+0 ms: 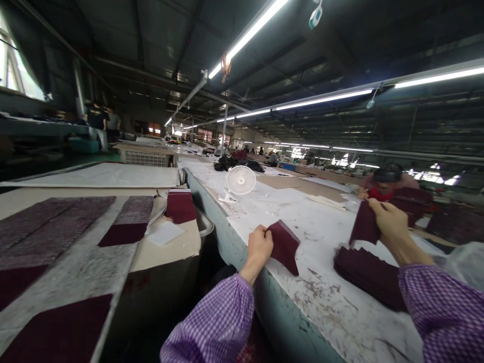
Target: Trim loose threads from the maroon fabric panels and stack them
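Purple checked sleeves (215,322) are seen nearest the camera, the right one overlapping the near end of a maroon cloth stack (366,277) and hiding part of it. By the left hand (260,248), a maroon cloth piece (283,247) is pinched at its left edge between thumb and fingers; the piece is held over the near side of a white-covered table (272,212), and whether it is touching the surface cannot be told. By the right hand (391,222), a second cloth piece (364,224) is gripped at its upper corner and hung just above the stack; contact with the stack cannot be told.

Thread scraps (328,292) are scattered on the cover between left hand and stack. Beyond the hands, a white fan (241,180) is stood near the table's left edge, with a black pile (227,162) behind it. Across the table, a co-worker (408,181) is partly masked by the right hand and its cloth. Clear plastic (467,264) is noted beside the right sleeve.

To the left, separated by a dark gap, a second table (166,254) is covered with large maroon panels (64,327), a small folded bundle (180,205) and white paper (165,233). Farther back, a slatted crate (145,159) and a teal tub (83,145) are observed.
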`<state>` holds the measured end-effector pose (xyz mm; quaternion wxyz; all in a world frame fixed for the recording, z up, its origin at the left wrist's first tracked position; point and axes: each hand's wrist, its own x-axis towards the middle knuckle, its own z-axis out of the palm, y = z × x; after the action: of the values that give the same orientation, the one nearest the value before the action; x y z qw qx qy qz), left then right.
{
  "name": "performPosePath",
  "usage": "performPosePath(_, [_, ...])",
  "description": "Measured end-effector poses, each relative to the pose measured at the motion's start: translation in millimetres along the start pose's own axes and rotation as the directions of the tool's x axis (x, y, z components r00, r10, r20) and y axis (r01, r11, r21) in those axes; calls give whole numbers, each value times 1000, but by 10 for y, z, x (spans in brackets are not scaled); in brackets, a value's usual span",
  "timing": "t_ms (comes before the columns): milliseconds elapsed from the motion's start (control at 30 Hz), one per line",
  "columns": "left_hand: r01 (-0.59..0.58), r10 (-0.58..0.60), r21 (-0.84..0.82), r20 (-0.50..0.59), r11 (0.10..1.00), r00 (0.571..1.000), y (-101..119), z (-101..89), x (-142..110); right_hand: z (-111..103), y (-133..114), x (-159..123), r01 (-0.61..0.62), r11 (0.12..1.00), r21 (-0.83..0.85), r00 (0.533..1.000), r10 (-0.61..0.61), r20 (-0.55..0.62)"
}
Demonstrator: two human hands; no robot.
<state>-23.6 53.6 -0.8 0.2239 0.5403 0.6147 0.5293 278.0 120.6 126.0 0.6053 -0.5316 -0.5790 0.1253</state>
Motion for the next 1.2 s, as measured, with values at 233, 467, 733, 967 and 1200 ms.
performPosePath(233, [-303, 327, 504, 42, 809, 944, 50, 194, 27, 212, -155, -232, -235, 955, 180, 955, 193, 224])
performPosePath(467, [-137, 159, -117, 206, 984, 966, 236, 52, -152, 290, -416, -551, -167, 974, 155, 919, 97, 383])
performPosePath(733, [751, 165, -641, 767, 158, 620, 293, -146, -628, 310, -1122, -1368, 572, 808, 144, 221, -321, 921])
performPosePath(967, [618, -120, -750, 608, 235, 785, 271, -148, -902, 151, -510, -1338, 178, 973, -148, 535, 31, 844])
performPosePath(1200, [563, -62, -747, 581, 353, 811, 255, -285, -818, 139, -288, -1504, -199, 976, -85, 369, 154, 917])
